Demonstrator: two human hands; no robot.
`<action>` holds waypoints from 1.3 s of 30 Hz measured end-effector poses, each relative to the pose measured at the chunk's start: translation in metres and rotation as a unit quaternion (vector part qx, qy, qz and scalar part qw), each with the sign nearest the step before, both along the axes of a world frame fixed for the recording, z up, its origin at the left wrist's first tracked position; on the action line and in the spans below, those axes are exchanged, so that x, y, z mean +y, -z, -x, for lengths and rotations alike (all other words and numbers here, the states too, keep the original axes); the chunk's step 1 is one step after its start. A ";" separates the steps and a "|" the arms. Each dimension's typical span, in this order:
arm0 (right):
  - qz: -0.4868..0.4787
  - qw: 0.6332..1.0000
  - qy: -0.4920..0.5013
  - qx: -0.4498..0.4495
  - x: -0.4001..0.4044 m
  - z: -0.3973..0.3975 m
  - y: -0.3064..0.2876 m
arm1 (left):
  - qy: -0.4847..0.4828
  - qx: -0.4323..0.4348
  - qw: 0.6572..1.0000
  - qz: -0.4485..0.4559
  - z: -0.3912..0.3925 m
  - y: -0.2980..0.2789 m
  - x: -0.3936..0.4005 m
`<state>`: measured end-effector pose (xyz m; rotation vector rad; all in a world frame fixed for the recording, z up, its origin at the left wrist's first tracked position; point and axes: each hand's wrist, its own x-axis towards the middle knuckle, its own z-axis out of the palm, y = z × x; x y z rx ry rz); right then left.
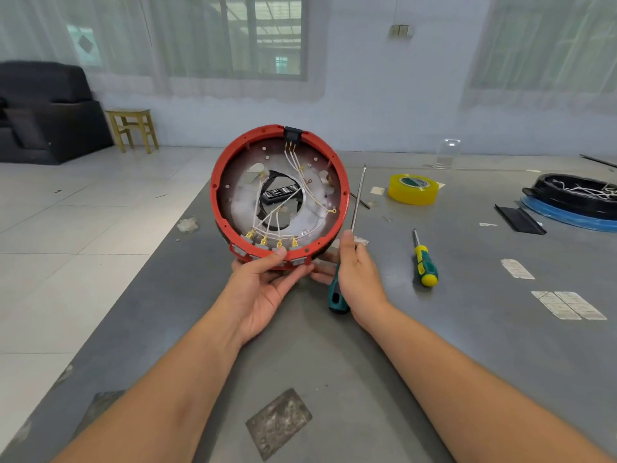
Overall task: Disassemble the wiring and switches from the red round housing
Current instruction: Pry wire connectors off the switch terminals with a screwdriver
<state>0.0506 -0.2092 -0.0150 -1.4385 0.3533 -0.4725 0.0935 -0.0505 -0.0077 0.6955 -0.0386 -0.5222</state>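
Here we hold the red round housing (220,168) tilted up on edge above the near-middle of the grey table (467,329), its open side facing us. Our left hand (263,289) cradles the lower rim at 6 o'clock, thumb curled over it onto the row of 4 grey switches (267,250). Our right hand (359,279) steadies the rim at about 5 o'clock while its fingers wrap a teal-handled screwdriver (357,202), the shaft rising past the rim at 3 o'clock.

Inside, white wires (293,162) run from gold terminals at the switches up across the central hole to a black socket (292,132) at 12 o'clock.

Beyond, toward 3 o'clock of our hands, a second yellow-green screwdriver (424,262) lies flat. Farther at 2 o'clock sit a yellow tape roll (413,189) and a black round part (574,198) on a blue ring.
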 end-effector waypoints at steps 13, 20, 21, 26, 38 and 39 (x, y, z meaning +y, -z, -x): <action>0.173 0.982 -0.053 0.053 -0.027 0.040 -0.022 | -0.111 -0.048 0.992 -0.039 -0.039 0.005 0.032; 0.556 0.822 -0.069 0.103 -0.044 0.047 -0.024 | -0.107 -0.040 0.991 -0.069 -0.046 0.005 0.040; 0.600 0.790 -0.071 0.106 -0.045 0.047 -0.024 | -0.108 -0.038 0.991 -0.073 -0.046 0.005 0.039; 0.751 0.651 -0.041 0.104 -0.047 0.047 -0.018 | -0.099 -0.040 0.991 -0.076 -0.046 0.006 0.043; 0.793 0.598 -0.030 0.113 -0.037 0.049 -0.017 | -0.066 -0.060 0.993 -0.083 -0.046 0.009 0.054; 0.793 0.598 -0.028 0.110 -0.037 0.049 -0.018 | -0.067 -0.062 0.992 -0.084 -0.046 0.009 0.054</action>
